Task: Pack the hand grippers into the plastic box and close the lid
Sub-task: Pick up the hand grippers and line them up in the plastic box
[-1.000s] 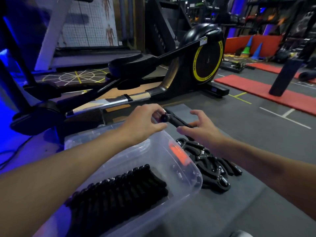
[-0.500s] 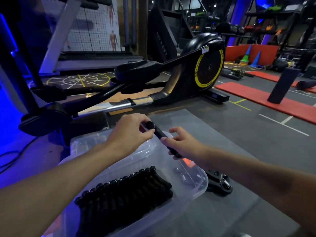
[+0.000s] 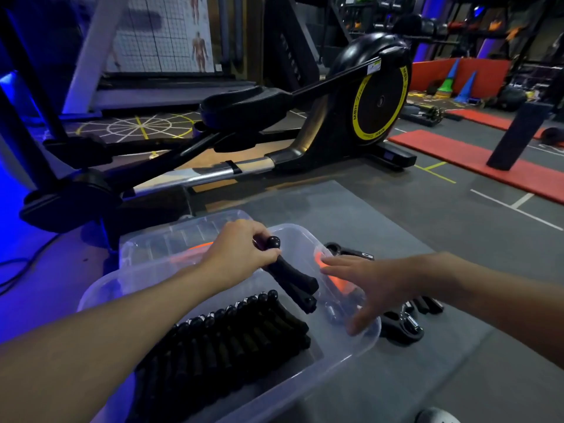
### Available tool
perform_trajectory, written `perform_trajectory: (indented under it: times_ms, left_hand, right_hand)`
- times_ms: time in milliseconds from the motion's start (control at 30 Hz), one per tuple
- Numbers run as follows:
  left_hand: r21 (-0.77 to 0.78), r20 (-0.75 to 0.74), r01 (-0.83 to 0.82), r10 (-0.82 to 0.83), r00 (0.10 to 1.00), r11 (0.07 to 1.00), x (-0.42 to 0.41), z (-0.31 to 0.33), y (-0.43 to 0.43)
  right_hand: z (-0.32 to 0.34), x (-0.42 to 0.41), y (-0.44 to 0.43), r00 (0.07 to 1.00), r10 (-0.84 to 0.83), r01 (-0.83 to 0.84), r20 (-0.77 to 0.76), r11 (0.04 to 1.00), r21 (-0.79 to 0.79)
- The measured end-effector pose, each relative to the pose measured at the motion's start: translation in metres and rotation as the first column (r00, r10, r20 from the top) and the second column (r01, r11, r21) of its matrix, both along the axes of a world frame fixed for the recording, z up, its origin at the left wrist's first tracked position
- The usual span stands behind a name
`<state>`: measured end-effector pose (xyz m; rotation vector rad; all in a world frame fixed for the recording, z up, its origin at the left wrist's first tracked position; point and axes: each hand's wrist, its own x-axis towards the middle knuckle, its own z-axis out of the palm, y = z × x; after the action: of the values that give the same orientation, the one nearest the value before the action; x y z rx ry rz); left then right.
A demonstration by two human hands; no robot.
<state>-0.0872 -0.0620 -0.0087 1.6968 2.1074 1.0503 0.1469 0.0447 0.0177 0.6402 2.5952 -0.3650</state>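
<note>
Here, one hand-gripper [image 3: 293, 279] in left hand [image 3: 241, 257], one box [image 3: 341, 355]

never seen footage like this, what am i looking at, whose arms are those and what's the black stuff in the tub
No machine here: these are a person's two bare arms, filmed by a camera worn on their head, looking forward and down. The left hand grips one black hand gripper above a clear plastic box, where a row of grippers lies packed. The right hand is open, holding nothing, over the box's right end. More loose grippers lie on the grey mat beside the box. Behind stands an elliptical trainer on a gym floor.
</note>
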Motion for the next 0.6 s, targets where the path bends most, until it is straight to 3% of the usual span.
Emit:
perform_trajectory:
  times_ms: [367,600]
  left_hand:
    - [-0.09,0.137,-0.06,0.072,0.988,0.994,0.021,-0.087,0.036]
    - [-0.144,0.056,-0.001,0.009,0.998,0.99,0.019,-0.108,0.047]
  right_hand:
    - [-0.01,0.016,0.022,0.999,0.034,-0.029,0.037,0.991,-0.128]
    - [-0.016,0.021,0.025,0.999,0.033,-0.04,-0.042,0.985,-0.165]
